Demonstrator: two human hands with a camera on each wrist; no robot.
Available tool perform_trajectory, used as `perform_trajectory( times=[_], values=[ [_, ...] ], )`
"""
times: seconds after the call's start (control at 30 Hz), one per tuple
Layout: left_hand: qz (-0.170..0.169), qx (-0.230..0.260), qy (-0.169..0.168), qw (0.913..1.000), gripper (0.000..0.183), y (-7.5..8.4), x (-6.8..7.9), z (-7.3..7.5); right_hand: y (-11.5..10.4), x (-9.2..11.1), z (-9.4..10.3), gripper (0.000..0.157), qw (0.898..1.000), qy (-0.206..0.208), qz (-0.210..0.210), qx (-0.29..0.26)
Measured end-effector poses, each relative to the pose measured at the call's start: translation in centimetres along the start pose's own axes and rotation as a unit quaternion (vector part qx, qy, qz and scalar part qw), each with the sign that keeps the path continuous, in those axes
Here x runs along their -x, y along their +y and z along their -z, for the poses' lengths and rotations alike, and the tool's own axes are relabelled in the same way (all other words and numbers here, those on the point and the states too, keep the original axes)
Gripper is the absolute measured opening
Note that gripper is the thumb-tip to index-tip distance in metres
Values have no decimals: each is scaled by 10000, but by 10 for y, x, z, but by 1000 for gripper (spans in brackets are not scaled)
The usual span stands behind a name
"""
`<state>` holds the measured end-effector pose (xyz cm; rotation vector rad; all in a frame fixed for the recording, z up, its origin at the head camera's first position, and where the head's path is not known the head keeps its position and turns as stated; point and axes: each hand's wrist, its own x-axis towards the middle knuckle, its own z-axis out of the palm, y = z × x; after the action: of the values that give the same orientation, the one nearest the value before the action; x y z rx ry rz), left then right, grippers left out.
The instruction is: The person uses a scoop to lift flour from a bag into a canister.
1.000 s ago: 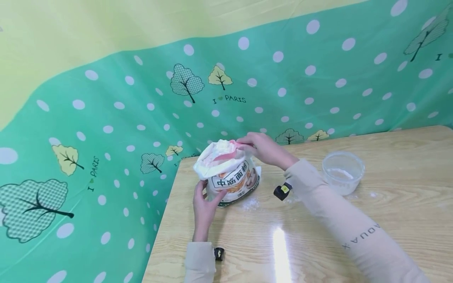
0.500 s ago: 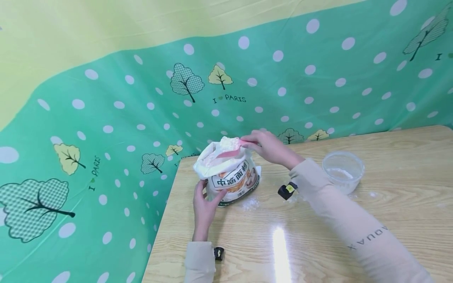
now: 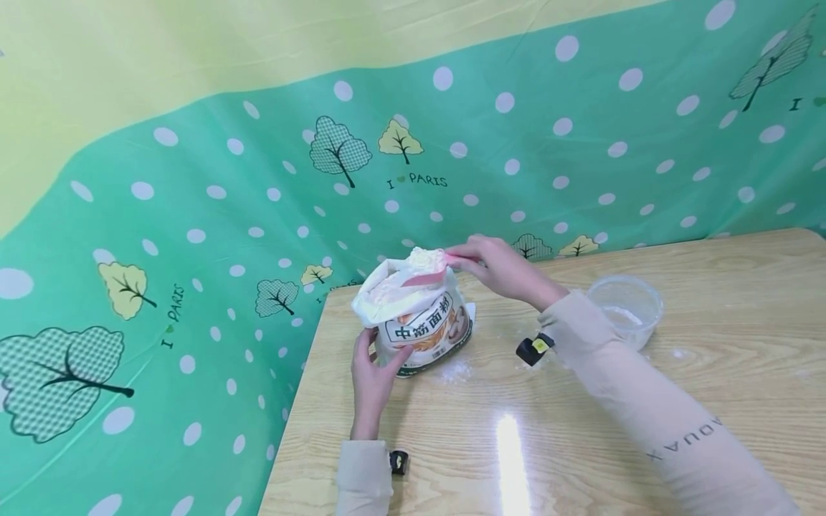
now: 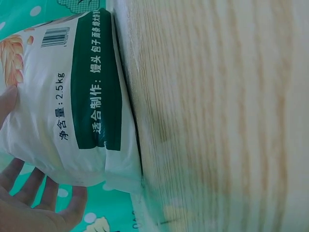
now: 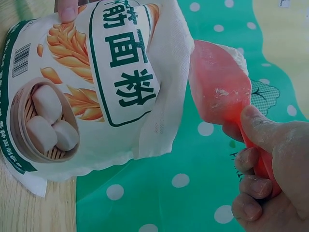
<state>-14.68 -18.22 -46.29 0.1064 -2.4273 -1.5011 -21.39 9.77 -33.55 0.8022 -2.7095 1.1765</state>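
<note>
A white flour bag (image 3: 422,330) with printed characters stands on the table, its top folded open. My left hand (image 3: 374,373) holds the bag low on its near left side, thumb on the front and fingers around the side, as the left wrist view also shows for the bag (image 4: 43,116). My right hand (image 3: 500,269) grips the handle of a pink scoop (image 5: 219,79) heaped with white flour (image 3: 426,259). The scoop is at the right side of the bag's mouth, overlapping the rim in the head view. Flour dusts my right thumb.
A clear round plastic tub (image 3: 626,308) with some flour in it stands right of the bag, partly behind my right sleeve. Spilled flour (image 3: 455,371) lies on the wooden table (image 3: 452,444). A green patterned curtain (image 3: 258,201) hangs behind and to the left.
The scoop has risen out of the bag's mouth with flour and moved right, along with my right hand and forearm. My left hand and the bag have stayed in place.
</note>
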Motion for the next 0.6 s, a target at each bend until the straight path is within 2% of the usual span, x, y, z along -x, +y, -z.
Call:
perform_trajectory(
  times=[0.37,0.6],
  values=[
    [45,11,-19,10000,78,1,0,0,6,11,7,41,9996,-14,-242,-136],
    [86,4,-3,10000,78,2,1,0,9,19,11,40,9998,97,-172,-88]
  ],
)
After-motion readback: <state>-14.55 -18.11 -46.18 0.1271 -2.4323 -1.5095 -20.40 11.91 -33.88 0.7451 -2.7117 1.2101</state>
